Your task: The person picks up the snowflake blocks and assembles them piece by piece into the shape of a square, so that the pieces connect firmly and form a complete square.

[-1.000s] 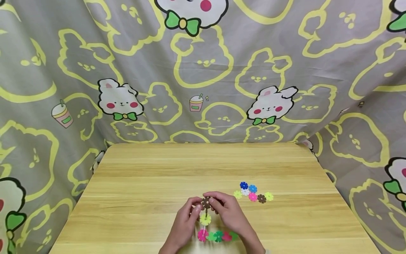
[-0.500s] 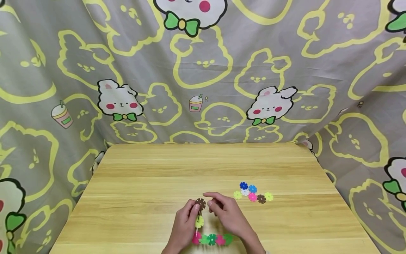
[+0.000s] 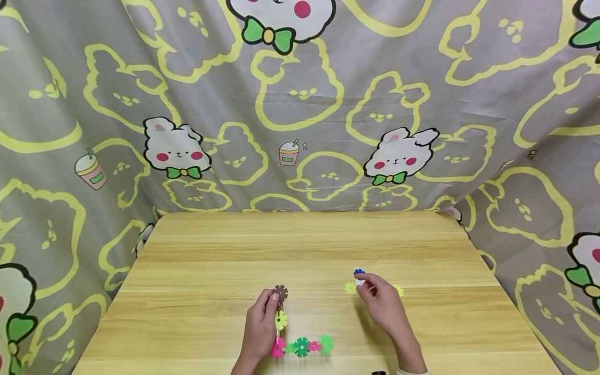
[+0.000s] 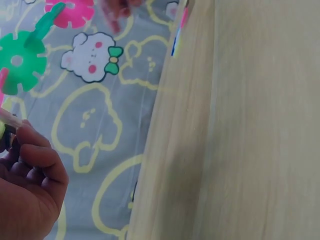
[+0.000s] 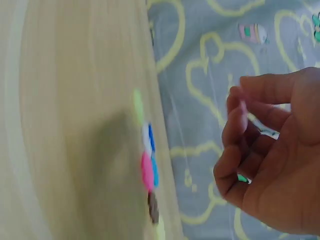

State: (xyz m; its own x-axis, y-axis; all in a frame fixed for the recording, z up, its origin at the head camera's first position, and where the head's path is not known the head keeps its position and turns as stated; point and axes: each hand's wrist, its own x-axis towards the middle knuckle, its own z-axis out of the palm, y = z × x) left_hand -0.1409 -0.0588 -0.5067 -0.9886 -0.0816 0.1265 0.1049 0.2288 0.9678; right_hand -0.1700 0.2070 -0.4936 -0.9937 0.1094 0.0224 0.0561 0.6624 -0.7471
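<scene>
My left hand (image 3: 259,324) pinches a brown notched plastic disc (image 3: 279,294), the upper end of a linked chain. Below it hang a yellow disc (image 3: 281,320) and a pink disc (image 3: 278,348). From there the chain runs rightward through a dark green disc (image 3: 302,347) to a light green disc (image 3: 326,344). In the left wrist view, a green disc (image 4: 20,60) shows off the tabletop. My right hand (image 3: 383,304), fingers loosely bent and holding nothing, hovers over loose discs. A blue disc (image 3: 359,273) and a yellow-green disc (image 3: 350,288) show beside it; it hides others.
In the right wrist view, a loose pink disc (image 5: 147,171) and brown disc (image 5: 153,207) lie flat on the wooden table (image 3: 211,271). A patterned curtain (image 3: 328,104) encloses the table's back and sides. A small dark thing (image 3: 378,373) shows at the bottom edge.
My right hand has left the brown disc and moved right, over the loose discs. The left hand has moved left with the chain, still pinching its brown end.
</scene>
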